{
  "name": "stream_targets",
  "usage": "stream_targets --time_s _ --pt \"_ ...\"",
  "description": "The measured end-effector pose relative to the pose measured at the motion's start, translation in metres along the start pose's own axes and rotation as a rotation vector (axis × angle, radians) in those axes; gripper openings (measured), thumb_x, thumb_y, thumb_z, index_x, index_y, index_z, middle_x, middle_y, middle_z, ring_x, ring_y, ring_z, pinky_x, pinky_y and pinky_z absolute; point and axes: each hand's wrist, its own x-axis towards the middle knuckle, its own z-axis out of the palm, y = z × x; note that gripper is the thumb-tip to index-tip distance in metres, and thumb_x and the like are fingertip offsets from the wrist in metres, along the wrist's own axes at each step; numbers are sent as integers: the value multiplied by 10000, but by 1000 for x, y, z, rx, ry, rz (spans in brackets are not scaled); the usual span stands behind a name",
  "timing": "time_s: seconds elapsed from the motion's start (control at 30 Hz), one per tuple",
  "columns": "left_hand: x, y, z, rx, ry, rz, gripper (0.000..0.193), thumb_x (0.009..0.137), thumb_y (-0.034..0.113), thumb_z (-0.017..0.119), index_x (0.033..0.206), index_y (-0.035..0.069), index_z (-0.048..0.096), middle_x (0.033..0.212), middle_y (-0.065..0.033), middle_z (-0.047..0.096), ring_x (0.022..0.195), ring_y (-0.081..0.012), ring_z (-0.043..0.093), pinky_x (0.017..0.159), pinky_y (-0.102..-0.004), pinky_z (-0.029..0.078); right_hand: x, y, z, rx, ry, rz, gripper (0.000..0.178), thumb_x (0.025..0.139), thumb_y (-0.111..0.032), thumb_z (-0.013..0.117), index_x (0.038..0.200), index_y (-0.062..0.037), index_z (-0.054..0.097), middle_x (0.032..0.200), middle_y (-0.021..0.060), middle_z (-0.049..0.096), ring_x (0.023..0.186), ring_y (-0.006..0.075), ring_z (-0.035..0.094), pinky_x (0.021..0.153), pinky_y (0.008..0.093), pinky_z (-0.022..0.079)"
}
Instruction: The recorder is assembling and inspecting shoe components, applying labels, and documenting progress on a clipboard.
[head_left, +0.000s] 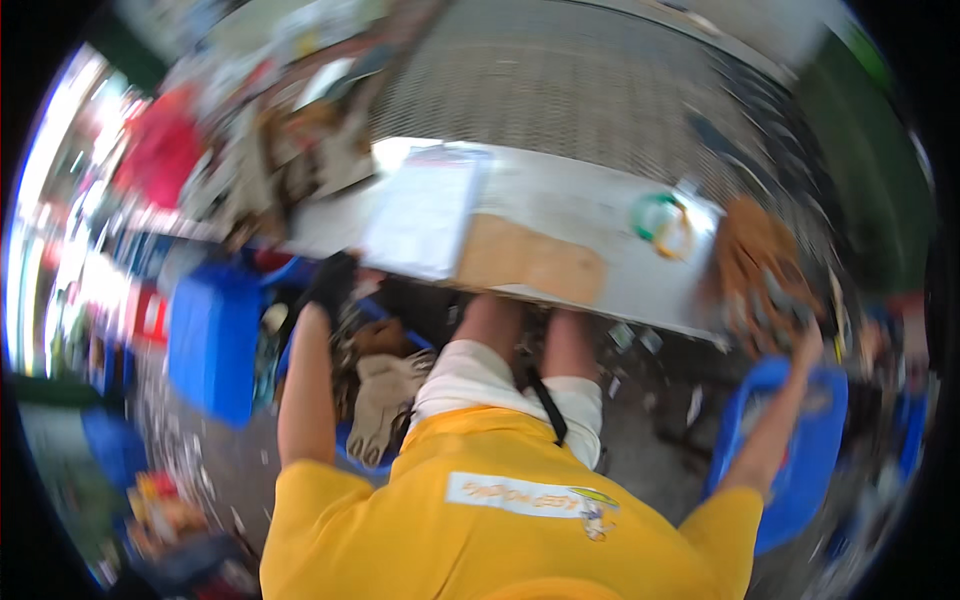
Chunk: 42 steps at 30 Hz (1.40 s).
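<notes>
My left hand (333, 282), in a black glove, is at the near left edge of the white-topped table (560, 180), close to a clipboard with paper (420, 215). Its fingers are smeared and dark, so their pose is unclear. On the far right, my right hand (790, 308), which looks grey-gloved, rests against a pile of brown leather work gloves (750, 245) at the table's right end. Blur hides whether its fingers close on one. Between the hands lie a tan flat, shaped piece (530, 260), a green tape roll (650, 213) and a yellow ring (675, 238).
Beige and brown gloves (330, 150) heap at the table's left end. A blue bin (215, 340) stands left, and another blue basket (785, 450) is under my right arm. Pale gloves (380, 400) lie in a tub beside my legs. Ridged grey matting (560, 80) spreads beyond the table.
</notes>
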Motion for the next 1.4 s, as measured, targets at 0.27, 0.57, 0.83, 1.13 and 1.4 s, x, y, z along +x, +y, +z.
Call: stream_targets --time_s 0.27,0.57,0.83,1.13,1.4 --pt "-91 66 -118 523 625 276 152 831 210 604 856 64 637 727 -69 671 605 -143 610 584 -262 468 0 -150 -76 478 302 526 358 951 -258 469 1218 -37 561 1147 136 615 975 208 602 806 290 472" --pt "88 213 -236 894 925 784 191 709 232 664 867 124 656 784 -83 652 769 -238 639 698 -328 487 -27 -551 -99 1088 -420 -11 161 844 17 528 974 4 621 809 25 593 696 83 549 593 203 454" --pt "241 234 -309 1503 832 458 215 760 233 544 916 134 654 960 -146 646 927 -328 612 800 -411 493 45 -654 -43 1307 -713 321 122 865 -19 540 951 32 610 741 31 593 630 63 546 525 182 431" --pt "376 224 -344 1687 542 160 327 753 187 565 1067 154 650 1056 -126 634 990 -306 603 852 -414 477 86 -675 -43 1251 -918 527 93 841 -7 518 902 23 580 728 52 590 536 65 529 449 169 430" --pt "405 209 -349 1670 520 91 269 790 180 524 1026 124 642 1046 -134 632 984 -317 599 834 -425 479 92 -681 -41 1198 -970 658 78 854 -20 515 893 25 564 745 66 599 536 78 554 430 173 439"
